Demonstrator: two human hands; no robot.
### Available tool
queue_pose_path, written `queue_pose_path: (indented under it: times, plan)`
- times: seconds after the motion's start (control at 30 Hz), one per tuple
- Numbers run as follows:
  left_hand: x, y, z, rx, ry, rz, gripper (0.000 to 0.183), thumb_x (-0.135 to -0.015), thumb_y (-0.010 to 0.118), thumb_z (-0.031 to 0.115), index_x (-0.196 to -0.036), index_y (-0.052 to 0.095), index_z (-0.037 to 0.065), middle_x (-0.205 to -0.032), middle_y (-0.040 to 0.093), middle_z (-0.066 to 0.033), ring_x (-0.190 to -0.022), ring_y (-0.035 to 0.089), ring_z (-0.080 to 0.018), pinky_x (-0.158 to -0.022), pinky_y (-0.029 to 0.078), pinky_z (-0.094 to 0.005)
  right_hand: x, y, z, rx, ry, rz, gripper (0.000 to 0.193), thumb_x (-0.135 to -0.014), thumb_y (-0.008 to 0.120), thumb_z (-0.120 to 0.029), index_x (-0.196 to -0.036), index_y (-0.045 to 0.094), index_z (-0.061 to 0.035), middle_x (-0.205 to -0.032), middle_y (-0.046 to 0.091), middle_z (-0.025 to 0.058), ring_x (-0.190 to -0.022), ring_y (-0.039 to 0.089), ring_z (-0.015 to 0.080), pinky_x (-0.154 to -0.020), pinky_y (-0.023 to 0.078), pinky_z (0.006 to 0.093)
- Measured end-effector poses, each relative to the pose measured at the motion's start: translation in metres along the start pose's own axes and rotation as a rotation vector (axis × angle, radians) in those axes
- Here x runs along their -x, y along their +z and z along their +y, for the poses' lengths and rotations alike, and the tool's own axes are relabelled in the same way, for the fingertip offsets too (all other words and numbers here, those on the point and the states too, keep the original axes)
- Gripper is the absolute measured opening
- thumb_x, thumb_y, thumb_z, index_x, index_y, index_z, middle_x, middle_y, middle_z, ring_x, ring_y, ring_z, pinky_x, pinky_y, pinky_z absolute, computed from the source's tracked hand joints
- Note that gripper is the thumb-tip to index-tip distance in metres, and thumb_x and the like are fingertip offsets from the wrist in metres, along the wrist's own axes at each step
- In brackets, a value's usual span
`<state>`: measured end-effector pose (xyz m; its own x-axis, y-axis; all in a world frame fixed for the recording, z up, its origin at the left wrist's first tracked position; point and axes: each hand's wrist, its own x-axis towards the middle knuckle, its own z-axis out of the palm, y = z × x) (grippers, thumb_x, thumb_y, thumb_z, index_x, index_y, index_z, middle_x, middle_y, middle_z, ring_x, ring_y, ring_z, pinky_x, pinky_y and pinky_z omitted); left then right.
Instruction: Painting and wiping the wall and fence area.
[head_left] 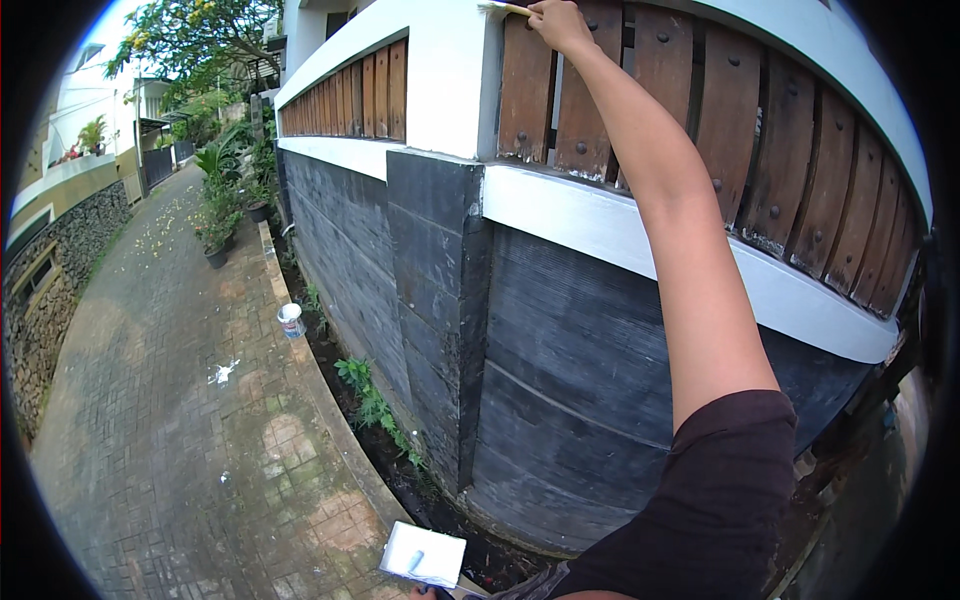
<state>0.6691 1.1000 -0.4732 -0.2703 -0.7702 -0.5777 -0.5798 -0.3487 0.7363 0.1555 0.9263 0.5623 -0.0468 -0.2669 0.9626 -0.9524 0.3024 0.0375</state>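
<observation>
My right arm reaches up across the view, and my right hand [560,24] is closed round the handle of a paintbrush [518,9]. The brush's pale bristles touch or nearly touch the white pillar [452,80], at its edge next to the brown wooden slats [662,75]. At the bottom, a white paint tray [437,549] with a pale bluish patch inside is tilted over the kerb and drain. Only a small part of my left hand [424,593] shows, closed at the tray's near edge; most of it is cut off by the frame.
Below the slats runs a white ledge [570,212] over a dark grey wall [575,330]. A white paint bucket [291,322] stands on the kerb [318,385]. White paint spatters [223,372] mark the paved lane [165,400]. Green plants [378,405] grow in the drain; potted plants [215,235] stand farther off.
</observation>
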Motion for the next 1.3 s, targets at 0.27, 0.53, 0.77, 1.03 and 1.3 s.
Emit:
queue_pose_path:
  times: [0.27, 0.53, 0.77, 1.03, 1.3]
  plan:
    - [-0.011, 0.013, -0.005, 0.017, 0.068, 0.135, 0.042, -0.083, 0.057, 0.036, -0.098, 0.062, -0.003, -0.074, 0.065, -0.0173, -0.067, 0.065, -0.0266, -0.063, 0.051, -0.0389, 0.002, 0.009, 0.003, -0.006, -0.055, 0.046, 0.020, -0.079, 0.058, -0.016, -0.094, 0.071, -0.0099, -0.089, 0.065, 0.0201, -0.083, 0.064, 0.0353, -0.078, 0.052, 0.0431]
    - [-0.006, 0.010, 0.004, -0.042, 0.040, 0.138, 0.047, -0.080, 0.059, 0.040, -0.099, 0.062, -0.003, -0.084, 0.066, -0.0202, -0.077, 0.065, -0.0304, -0.072, 0.050, -0.0407, 0.002, 0.033, 0.033, 0.106, -0.141, 0.174, 0.029, -0.082, 0.060, -0.022, -0.108, 0.068, -0.0116, -0.092, 0.069, 0.0136, -0.081, 0.067, 0.0276, -0.077, 0.053, 0.0372]
    - [-0.009, 0.001, 0.002, -0.147, -0.015, 0.164, 0.050, -0.079, 0.059, 0.042, -0.102, 0.062, -0.003, -0.092, 0.066, -0.0229, -0.087, 0.064, -0.0342, -0.080, 0.049, -0.0430, 0.012, 0.042, 0.032, 0.026, -0.053, 0.141, 0.032, -0.084, 0.058, -0.027, -0.114, 0.065, -0.0182, -0.100, 0.066, 0.0155, -0.092, 0.063, 0.0328, -0.084, 0.050, 0.0413]
    - [0.010, 0.003, -0.016, -0.069, 0.044, 0.178, 0.041, -0.082, 0.058, 0.034, -0.092, 0.064, -0.005, -0.082, 0.066, -0.0214, -0.078, 0.065, -0.0317, -0.071, 0.051, -0.0419, 0.045, 0.019, -0.007, -0.249, 0.036, 0.141, 0.023, -0.081, 0.055, -0.015, -0.098, 0.070, -0.0091, -0.088, 0.064, 0.0229, -0.084, 0.063, 0.0369, -0.075, 0.051, 0.0449]
    - [0.005, 0.000, -0.009, 0.044, 0.076, 0.140, 0.037, -0.083, 0.057, 0.032, -0.087, 0.064, -0.005, -0.076, 0.065, -0.0191, -0.071, 0.065, -0.0289, -0.065, 0.051, -0.0406, 0.033, 0.048, 0.002, -0.107, 0.055, 0.148, 0.030, -0.085, 0.055, -0.022, -0.112, 0.065, -0.0155, -0.094, 0.065, 0.0197, -0.089, 0.063, 0.0348, -0.081, 0.051, 0.0434]
